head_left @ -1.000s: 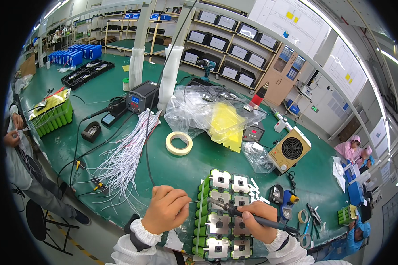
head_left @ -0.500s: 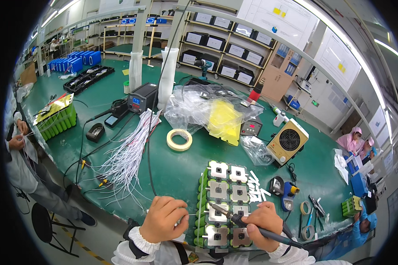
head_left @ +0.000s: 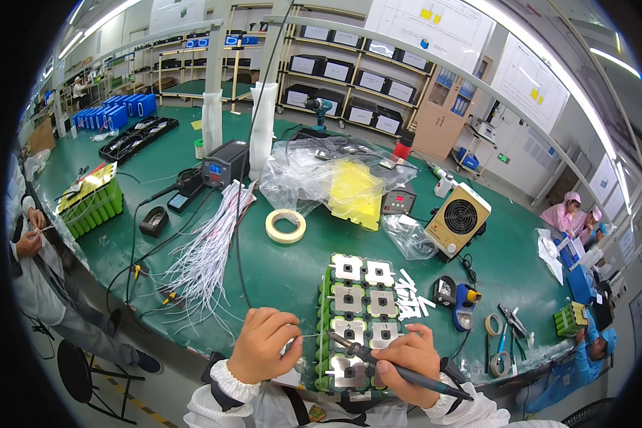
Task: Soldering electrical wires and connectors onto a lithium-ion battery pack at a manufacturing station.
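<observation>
A battery pack (head_left: 348, 299) of green cells stands at the table's near edge, its top covered with square metal tabs in two columns. My right hand (head_left: 411, 360) grips a soldering iron (head_left: 429, 384) by its dark handle. The iron's tip lies at the left edge of a left-column tab, second from the near end. Left of the pack, my left hand (head_left: 265, 347) is closed with fingertips pinching a thin white wire (head_left: 311, 335), whose end reaches toward the iron's tip. Whether tip and wire touch is too small to tell.
A bundle of white wires (head_left: 210, 253) fans out left of the pack. White strips (head_left: 411, 298) lie on its right, near an iron stand (head_left: 466, 307). Beyond are masking tape (head_left: 286, 239), a soldering station (head_left: 225, 164) and a fan unit (head_left: 459, 220). Another person's hands (head_left: 30, 242) work at far left.
The soldering iron's tip has shifted slightly left over the pack, closer to the wire's end. Both hands keep their grips. The whole view has shifted a little.
</observation>
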Available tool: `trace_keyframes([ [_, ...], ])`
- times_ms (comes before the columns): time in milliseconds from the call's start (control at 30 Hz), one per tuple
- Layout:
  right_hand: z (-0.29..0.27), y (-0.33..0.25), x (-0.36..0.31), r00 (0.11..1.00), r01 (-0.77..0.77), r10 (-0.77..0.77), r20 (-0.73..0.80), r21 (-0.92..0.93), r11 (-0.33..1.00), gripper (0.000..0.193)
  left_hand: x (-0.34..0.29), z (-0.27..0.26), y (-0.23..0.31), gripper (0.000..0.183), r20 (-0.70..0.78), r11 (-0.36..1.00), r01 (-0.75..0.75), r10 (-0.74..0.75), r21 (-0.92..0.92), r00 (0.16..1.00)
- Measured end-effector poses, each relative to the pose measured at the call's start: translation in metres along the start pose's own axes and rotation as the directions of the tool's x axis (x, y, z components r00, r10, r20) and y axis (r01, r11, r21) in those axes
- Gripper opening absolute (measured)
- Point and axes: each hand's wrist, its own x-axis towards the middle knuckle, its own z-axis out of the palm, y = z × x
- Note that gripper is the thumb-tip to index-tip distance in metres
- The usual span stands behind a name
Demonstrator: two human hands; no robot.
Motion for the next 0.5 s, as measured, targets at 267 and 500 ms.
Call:
trace_keyframes([
  [267,0.0007,0.0033,-0.0005,1.0,0.002,-0.002,-0.01,0.009,1.0,0.016,-0.0001,0.0021,-0.0008,0.02,-0.008,1.0,-0.005,0.005,0.003,1.0],
  [500,-0.0004,0.0056,-0.0006,1.0,-0.022,0.022,0.002,0.025,0.999,0.016,-0.0006,0.0024,-0.001,0.016,0.032,1.0,-0.005,0.005,0.003,0.999],
])
